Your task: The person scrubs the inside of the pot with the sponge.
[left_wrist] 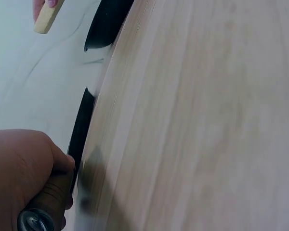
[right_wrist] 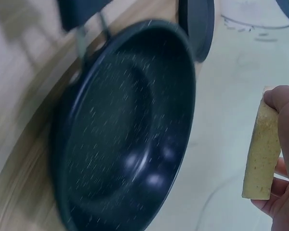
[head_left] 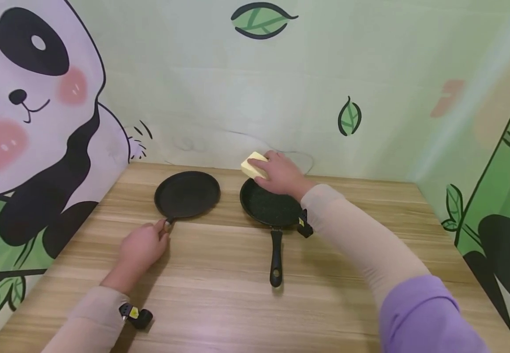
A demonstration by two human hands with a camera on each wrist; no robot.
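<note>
My left hand grips the handle of a flat black griddle pan at the left of the table. In my right hand is a pale yellow sponge, pinched between thumb and fingers. That hand is over the far edge of a deeper black frying pan, whose handle points toward me. In the right wrist view the frying pan's speckled inside shows, with the sponge held apart from it.
Both pans stand on a wood-grain table. Behind it rises a pale green wall painted with leaves and pandas. Small black wrist cameras sit on both sleeves.
</note>
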